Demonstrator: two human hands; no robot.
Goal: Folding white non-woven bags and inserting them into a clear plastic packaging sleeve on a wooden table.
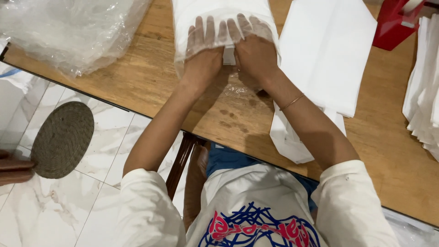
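Note:
Both my hands reach into the open end of a clear plastic bag [183, 59] that lies on the wooden table [146, 77]. A folded white cloth [219, 9] sits inside the bag. My left hand [203, 48] lies flat inside the plastic, fingers spread on the cloth. Beside it, my right hand [254, 45] is also under the plastic, fingers spread against the cloth. A small white tag [228, 55] shows between the two hands. A thin bracelet [291, 101] is on my right wrist.
A heap of clear plastic bags [68, 27] lies at the table's far left. A stack of white folded cloths [327, 50] lies right of my hands, more white pieces [423, 82] at the right edge. A red holder [393, 23] stands at the back right. A round woven mat [61, 139] lies on the tiled floor.

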